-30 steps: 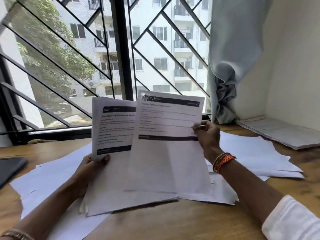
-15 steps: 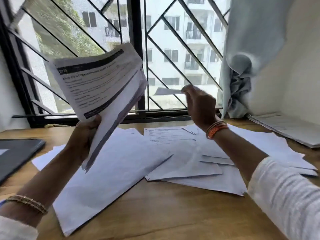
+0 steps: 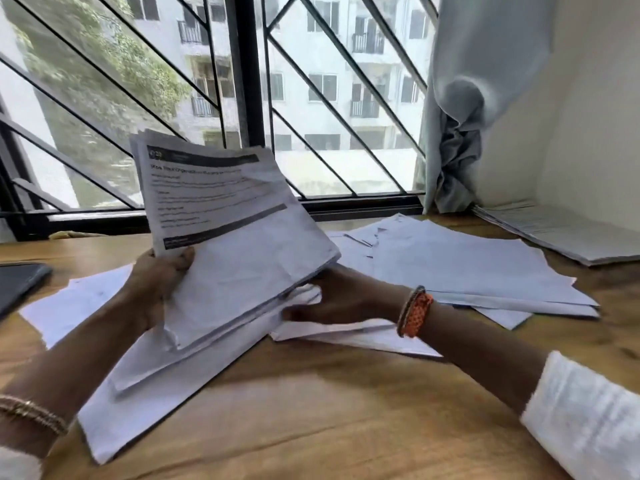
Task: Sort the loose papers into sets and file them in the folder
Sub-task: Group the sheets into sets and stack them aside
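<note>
I'd square the held stack [image 3: 225,233] before setting it down: my left hand [image 3: 156,282] has its fingers clamped on the lower edge, my right hand [image 3: 332,299] reaches under, fingers hidden so I cannot tell. Loose papers [image 3: 467,271] cover mid-desk; a dark folder [image 3: 17,282] lies at the left edge; a sorted pile [image 3: 561,233] fills the far right corner

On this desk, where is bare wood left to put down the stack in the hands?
Bare desk lies in front, between the forearms and below the loose papers. A smaller strip lies between the tablet and the window frame. The middle and right are crowded with sheets, and another pile fills the corner.
</note>
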Motion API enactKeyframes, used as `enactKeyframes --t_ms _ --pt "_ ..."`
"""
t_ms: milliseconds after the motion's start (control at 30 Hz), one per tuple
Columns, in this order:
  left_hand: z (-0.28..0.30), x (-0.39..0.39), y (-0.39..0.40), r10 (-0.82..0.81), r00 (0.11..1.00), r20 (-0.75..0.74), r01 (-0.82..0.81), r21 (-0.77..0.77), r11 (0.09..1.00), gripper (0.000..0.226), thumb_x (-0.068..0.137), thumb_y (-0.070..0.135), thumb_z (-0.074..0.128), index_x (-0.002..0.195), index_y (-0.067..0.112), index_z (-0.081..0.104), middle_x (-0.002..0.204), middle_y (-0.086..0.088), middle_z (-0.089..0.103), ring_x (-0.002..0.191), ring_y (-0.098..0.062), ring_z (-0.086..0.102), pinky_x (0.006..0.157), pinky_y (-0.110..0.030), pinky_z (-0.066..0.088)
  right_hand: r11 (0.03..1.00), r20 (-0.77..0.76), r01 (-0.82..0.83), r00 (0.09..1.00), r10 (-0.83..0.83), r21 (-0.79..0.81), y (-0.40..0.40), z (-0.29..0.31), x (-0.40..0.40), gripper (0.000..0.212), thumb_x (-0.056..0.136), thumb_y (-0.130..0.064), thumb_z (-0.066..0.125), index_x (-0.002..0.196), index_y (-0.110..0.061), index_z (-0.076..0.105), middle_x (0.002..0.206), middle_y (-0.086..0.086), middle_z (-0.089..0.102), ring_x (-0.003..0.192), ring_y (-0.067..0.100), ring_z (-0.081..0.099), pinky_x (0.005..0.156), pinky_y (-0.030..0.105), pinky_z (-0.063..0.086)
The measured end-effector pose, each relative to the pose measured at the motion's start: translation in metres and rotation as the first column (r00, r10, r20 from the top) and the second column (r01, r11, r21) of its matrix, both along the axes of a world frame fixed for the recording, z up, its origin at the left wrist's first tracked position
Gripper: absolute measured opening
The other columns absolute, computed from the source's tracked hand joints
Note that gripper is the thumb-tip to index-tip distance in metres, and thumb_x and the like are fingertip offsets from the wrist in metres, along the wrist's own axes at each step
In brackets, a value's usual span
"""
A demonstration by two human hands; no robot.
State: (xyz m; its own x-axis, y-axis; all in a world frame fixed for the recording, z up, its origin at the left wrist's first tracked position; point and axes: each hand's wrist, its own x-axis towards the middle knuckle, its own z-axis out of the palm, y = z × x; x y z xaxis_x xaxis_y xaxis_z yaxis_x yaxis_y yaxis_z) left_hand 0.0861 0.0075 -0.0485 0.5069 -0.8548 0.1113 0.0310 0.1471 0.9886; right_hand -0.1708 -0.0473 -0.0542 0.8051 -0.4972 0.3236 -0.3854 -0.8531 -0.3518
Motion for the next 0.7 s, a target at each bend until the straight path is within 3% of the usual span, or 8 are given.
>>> enactKeyframes --t_ms 133,233,367,467,533,600,633,700 --pt "-0.016 -0.017 -0.005 -0.002 0.996 0.085 -0.009 0.12 0.993 0.028 0.092 0.006 0.057 0.12 0.002 0.058 0.108 -0.013 0.062 0.071 -0.018 0.058 0.071 -0.032 0.05 0.886 -0.253 0.461 0.853 -0.457 -0.045 -0.038 0.019 -0.106 0.077 0.079 -0.056 0.067 0.143 -0.023 0.041 0.148 0.0 0.042 0.137 0.021 0.037 0.113 0.039 0.029" --pt "-0.015 -0.024 -0.006 0.047 0.985 0.166 -0.068 0.125 0.99 0.03 0.092 0.003 0.056 0.122 0.001 0.058 0.108 -0.013 0.06 0.075 -0.023 0.057 0.073 -0.032 0.048 0.782 -0.43 0.615 0.735 -0.524 0.1 -0.046 0.023 -0.148 0.1 0.082 -0.055 0.064 0.154 -0.02 0.006 0.159 0.006 0.019 0.144 0.024 0.023 0.116 0.034 0.019" --pt "-0.014 -0.028 0.0 0.079 0.976 0.202 -0.112 0.157 0.981 0.032 0.092 0.003 0.056 0.124 0.001 0.056 0.109 -0.015 0.06 0.087 -0.028 0.057 0.085 -0.038 0.048 0.791 -0.41 0.611 0.73 -0.547 0.032 -0.045 0.009 -0.15 0.068 0.089 -0.049 0.058 0.144 -0.012 0.04 0.148 0.009 0.042 0.132 0.026 0.041 0.11 0.034 0.031" --pt "-0.012 -0.031 0.004 0.073 0.966 0.248 -0.116 0.165 0.979 0.031 0.092 0.001 0.053 0.123 0.003 0.056 0.093 -0.01 0.061 0.075 -0.023 0.056 0.069 -0.028 0.05 0.802 -0.311 0.592 0.748 -0.586 -0.087 -0.042 0.005 -0.146 0.027 0.089 -0.025 0.06 0.112 -0.01 0.063 0.12 0.014 0.061 0.104 0.028 0.056 0.088 0.035 0.046" --pt "-0.012 -0.033 0.004 0.061 0.965 0.254 -0.101 0.148 0.984 0.029 0.093 0.002 0.052 0.121 0.007 0.056 0.096 -0.009 0.059 0.068 -0.014 0.052 0.057 -0.02 0.051 0.788 -0.319 0.596 0.725 -0.611 -0.155 -0.041 0.004 -0.142 0.025 0.087 -0.01 0.055 0.111 -0.014 0.063 0.119 0.015 0.059 0.104 0.031 0.056 0.083 0.032 0.046" --pt "-0.013 -0.033 0.004 0.07 0.971 0.23 -0.102 0.132 0.986 0.028 0.094 0.002 0.053 0.122 0.005 0.056 0.105 -0.01 0.057 0.07 -0.017 0.054 0.068 -0.026 0.05 0.796 -0.351 0.58 0.718 -0.601 -0.176 -0.031 0.018 -0.137 0.033 0.085 -0.003 0.052 0.111 -0.019 0.064 0.117 0.012 0.059 0.106 0.031 0.057 0.081 0.029 0.045" --pt "-0.013 -0.032 0.004 0.072 0.973 0.221 -0.1 0.119 0.988 0.029 0.094 0.003 0.053 0.123 0.003 0.056 0.107 -0.011 0.057 0.075 -0.021 0.056 0.077 -0.03 0.047 0.845 -0.341 0.528 0.782 -0.521 -0.081 -0.022 0.034 -0.132 0.031 0.086 0.0 0.053 0.104 -0.02 0.066 0.111 0.01 0.063 0.102 0.029 0.059 0.079 0.029 0.046" --pt "-0.011 -0.032 0.004 0.054 0.979 0.198 -0.079 0.122 0.989 0.026 0.094 0.005 0.054 0.12 0.004 0.058 0.106 -0.012 0.059 0.088 -0.028 0.057 0.081 -0.035 0.045 0.87 -0.108 0.211 0.977 -0.182 0.446 0.007 0.073 -0.118 0.029 0.085 0.008 0.06 0.099 -0.016 0.069 0.102 0.009 0.071 0.092 0.024 0.066 0.077 0.03 0.053"
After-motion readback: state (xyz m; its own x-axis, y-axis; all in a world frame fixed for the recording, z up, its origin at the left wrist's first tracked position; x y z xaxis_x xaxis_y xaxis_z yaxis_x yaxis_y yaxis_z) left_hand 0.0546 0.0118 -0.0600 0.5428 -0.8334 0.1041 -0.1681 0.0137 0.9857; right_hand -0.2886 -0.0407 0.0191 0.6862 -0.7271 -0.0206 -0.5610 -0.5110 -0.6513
